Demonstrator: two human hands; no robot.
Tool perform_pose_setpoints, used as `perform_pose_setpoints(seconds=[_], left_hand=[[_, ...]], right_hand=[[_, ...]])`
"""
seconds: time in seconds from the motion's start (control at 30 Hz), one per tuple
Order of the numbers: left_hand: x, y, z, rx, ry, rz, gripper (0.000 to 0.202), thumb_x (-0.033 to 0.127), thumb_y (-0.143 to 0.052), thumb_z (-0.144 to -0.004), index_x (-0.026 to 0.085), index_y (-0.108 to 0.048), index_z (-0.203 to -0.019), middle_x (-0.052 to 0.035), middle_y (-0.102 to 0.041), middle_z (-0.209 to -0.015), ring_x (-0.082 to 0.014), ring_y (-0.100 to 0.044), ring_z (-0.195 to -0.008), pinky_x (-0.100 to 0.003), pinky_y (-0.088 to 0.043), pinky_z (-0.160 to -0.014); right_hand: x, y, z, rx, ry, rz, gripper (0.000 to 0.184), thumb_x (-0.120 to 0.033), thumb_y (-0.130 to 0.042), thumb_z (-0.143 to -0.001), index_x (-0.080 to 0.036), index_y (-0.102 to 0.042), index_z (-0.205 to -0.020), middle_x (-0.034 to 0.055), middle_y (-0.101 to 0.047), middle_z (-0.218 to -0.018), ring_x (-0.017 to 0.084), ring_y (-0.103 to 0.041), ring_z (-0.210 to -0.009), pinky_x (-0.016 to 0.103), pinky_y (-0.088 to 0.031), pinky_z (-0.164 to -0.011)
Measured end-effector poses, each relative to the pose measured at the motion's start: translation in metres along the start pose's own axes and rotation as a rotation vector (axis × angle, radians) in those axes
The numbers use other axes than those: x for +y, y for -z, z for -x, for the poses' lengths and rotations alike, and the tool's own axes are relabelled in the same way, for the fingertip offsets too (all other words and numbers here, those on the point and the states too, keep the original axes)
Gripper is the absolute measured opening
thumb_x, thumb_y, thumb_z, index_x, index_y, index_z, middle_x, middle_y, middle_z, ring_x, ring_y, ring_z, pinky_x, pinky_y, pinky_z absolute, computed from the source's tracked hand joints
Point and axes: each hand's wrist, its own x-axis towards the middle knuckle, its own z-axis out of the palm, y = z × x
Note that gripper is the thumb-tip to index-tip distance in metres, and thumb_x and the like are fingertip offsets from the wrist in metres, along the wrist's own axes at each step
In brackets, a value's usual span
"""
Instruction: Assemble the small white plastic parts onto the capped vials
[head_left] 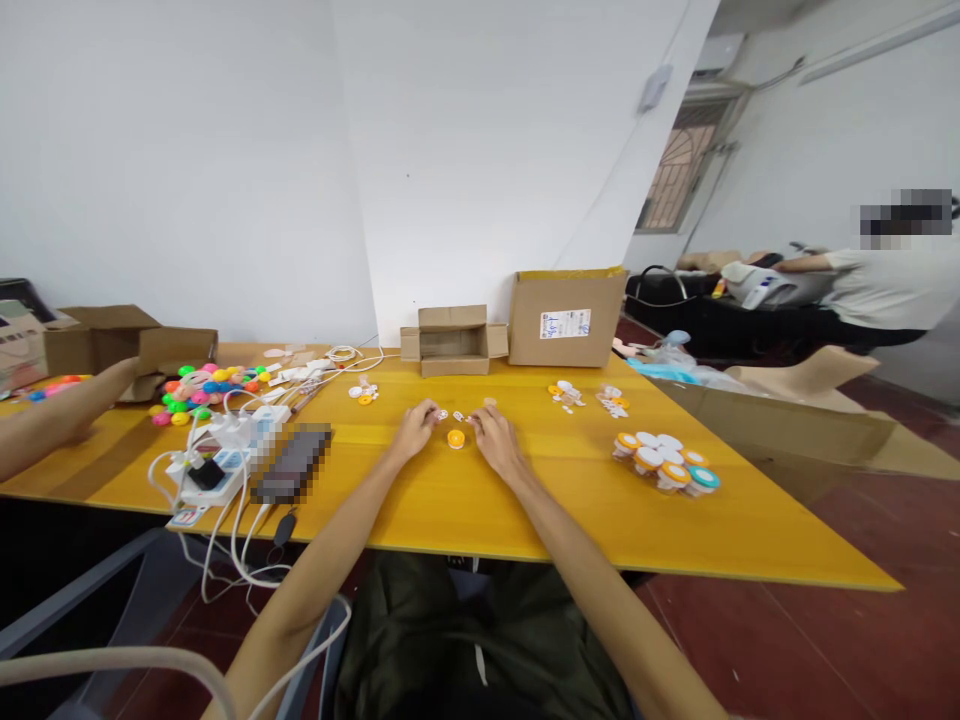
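Two small white pieces sit between the hands, just above the counter (450,505) and near a round orange-rimmed lid (456,438) that lies on the side closer to the body. One, the left-hand piece (442,414), is at the tips of the left hand (415,430); the other, the right-hand piece (459,417), is at the tips of the right hand (493,435).

Both pieces should be very light and stiff, most likely thin moulded plastic — easy to drop or flick away rather than heavy to lift. Smooth faces may slip, and any narrow tabs could snap if bent, so an outer edge seems the best hold, with light pressure only.

The fingers of each hand are drawn together, thumb toward forefinger, hardly open, and appear to be pinching one piece apiece; at this size the exact contact is hard to make out. The two pieces look close together but apart. Neither hand touches the lid.

To the right stands a cluster of capped tubs (667,457) with white, orange and teal tops. A small open carton (454,367) sits beyond the hands — beside a larger box (566,347).
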Motion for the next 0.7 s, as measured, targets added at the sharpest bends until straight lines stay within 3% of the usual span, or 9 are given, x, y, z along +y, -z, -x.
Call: perform_pose_setpoints(seconds=[0.17,0.33,0.7], left_hand=[[0.006,-0.007,-0.001,-0.025,0.026,0.237,0.023,0.041,-0.055,-0.089,0.019,-0.06,-0.084,0.002,-0.062,-0.069,-0.0124,-0.057,-0.063,-0.025,-0.047,-0.064],[0.012,-0.009,-0.001,-0.054,-0.003,0.32,0.03,0.046,-0.059,-0.087,0.017,-0.066,-0.088,0.0,-0.065,-0.07,-0.0131,-0.058,-0.064,-0.025,-0.049,-0.064],[0.015,-0.01,0.0,-0.058,-0.033,0.32,0.03,0.044,-0.06,-0.085,0.016,-0.072,-0.088,-0.0027,-0.069,-0.075,-0.0144,-0.06,-0.069,-0.026,-0.05,-0.067]], right_hand=[[0.005,0.001,0.0,0.107,0.033,-0.378,0.012,-0.023,-0.055,-0.084,-0.022,-0.067,-0.081,0.0051,-0.069,-0.09,0.02,-0.067,-0.077,0.033,-0.056,-0.073],[0.001,-0.004,-0.002,0.091,-0.042,-0.635,0.01,-0.03,-0.061,-0.078,-0.022,-0.065,-0.076,0.0039,-0.07,-0.083,0.019,-0.068,-0.078,0.032,-0.057,-0.072],[-0.009,-0.006,-0.001,0.004,-0.096,-0.86,0.019,-0.038,-0.069,-0.07,-0.021,-0.064,-0.077,0.0042,-0.074,-0.082,0.021,-0.07,-0.081,0.036,-0.057,-0.081]])
